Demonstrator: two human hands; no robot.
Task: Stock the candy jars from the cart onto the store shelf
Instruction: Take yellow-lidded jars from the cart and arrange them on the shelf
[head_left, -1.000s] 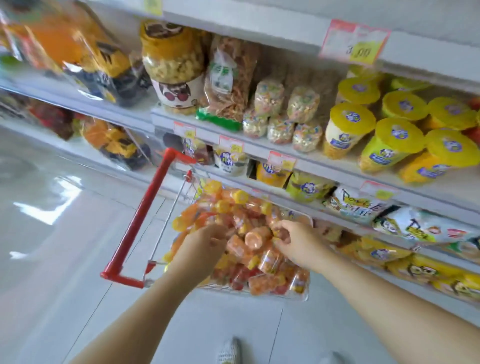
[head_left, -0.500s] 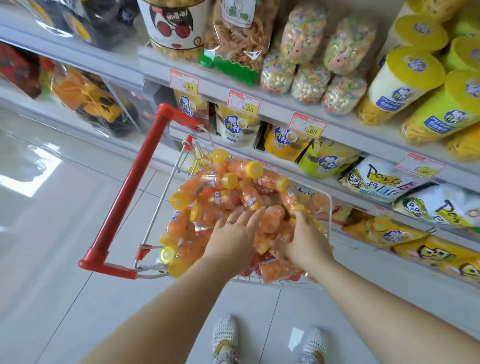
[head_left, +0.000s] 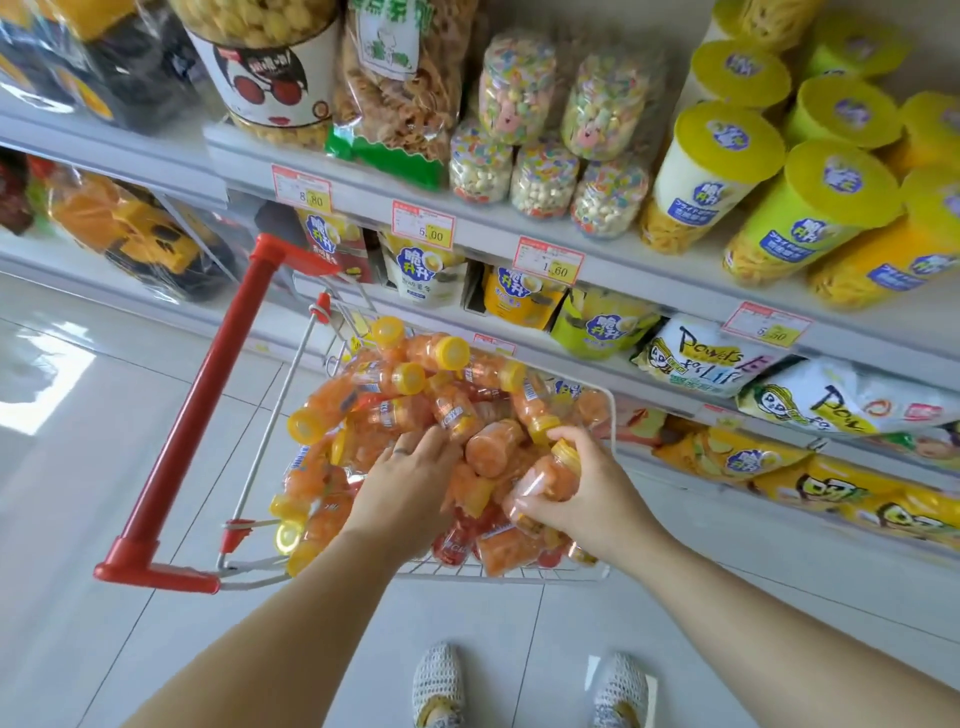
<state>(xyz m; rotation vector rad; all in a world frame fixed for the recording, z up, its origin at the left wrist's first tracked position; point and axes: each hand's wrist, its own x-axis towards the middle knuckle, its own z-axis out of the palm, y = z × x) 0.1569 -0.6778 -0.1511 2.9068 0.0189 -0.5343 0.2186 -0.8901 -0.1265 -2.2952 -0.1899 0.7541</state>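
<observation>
Since half a second ago, the right hand has gone from lying spread on the heap to closing on a single candy jar, while the left hand has stayed flat on the pile. From the head view, the candy jars, clear orange-filled bottles with yellow caps, lie jumbled on their sides in the wire cart, heaped above its rim; none of this kind shows on the store shelf yet, so the stocking looks barely begun. The right thumb and fingers curl round the lower body of the chosen jar, its cap tilted up and away from the palm, a grip that probably lets it be lifted cap-first out of the tangle. The left hand is open, its fingers nearly straight and slightly fanned, resting on the jars in the middle of the heap; it pinches nothing and seems to steady the loose pile so neighbours do not roll as one is drawn out. The cart's red handle stands to the left, untouched, and the cart sits just beside the lower shelves, which keeps the carry short.
</observation>
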